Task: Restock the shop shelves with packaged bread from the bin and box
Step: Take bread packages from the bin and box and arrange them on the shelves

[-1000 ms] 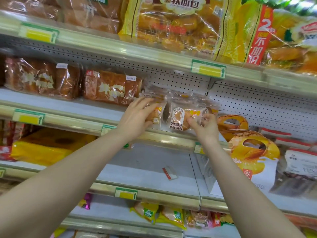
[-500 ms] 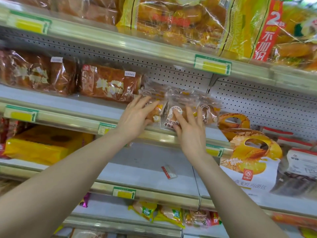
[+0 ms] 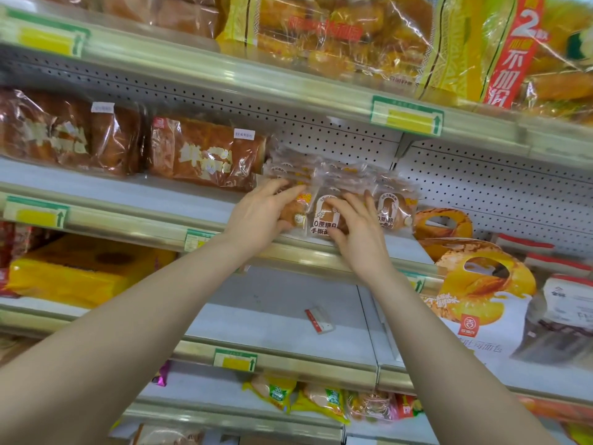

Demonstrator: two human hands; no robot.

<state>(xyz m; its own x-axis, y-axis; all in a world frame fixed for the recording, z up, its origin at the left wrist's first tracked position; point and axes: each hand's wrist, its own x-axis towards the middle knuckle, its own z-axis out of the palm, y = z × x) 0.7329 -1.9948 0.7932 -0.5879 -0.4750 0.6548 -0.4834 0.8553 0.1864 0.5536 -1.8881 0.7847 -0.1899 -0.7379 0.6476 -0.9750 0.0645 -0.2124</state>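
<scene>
Brown loaves (image 3: 205,152), clear white-labelled bread packs (image 3: 390,210), green-framed yellow price tags (image 3: 407,118), dotted white back panel (image 3: 481,187).

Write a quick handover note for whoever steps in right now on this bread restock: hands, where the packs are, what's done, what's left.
Left hand: grips the leftmost pack, fingers over it, thumb under.
Right hand: fingers spread flat on the middle pack.
Stock: small bread packs stand in a cluster at the front of the middle shelf, right of the brown loaves.
Done: that cluster is on the shelf.
Left: probably square the packs up and let go; the shelf below has bare space. Bin and box are out of view, so remaining stock is unknown.
</scene>
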